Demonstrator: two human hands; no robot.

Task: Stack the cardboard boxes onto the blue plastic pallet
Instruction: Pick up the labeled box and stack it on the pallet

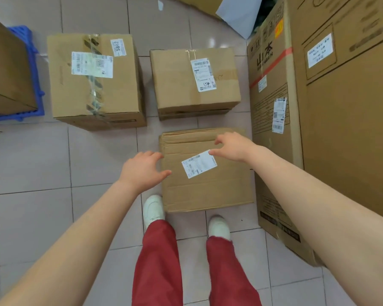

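Observation:
A flat cardboard box (208, 191) with a white label lies on the tiled floor right in front of my feet. My left hand (142, 171) hovers open at its left edge, fingers spread. My right hand (232, 146) is open above its far right part, not gripping. Two taller boxes stand behind it: a taped box (93, 93) on the left and a labelled box (179, 85) in the middle. The blue plastic pallet (34, 69) shows at the far left, with a cardboard box (7, 69) on it.
Two large upright cartons (349, 120) form a wall on the right, close to the flat box. A sheet of grey-white card (239, 14) leans at the top. Tiled floor (42, 164) lies open to the left of my legs.

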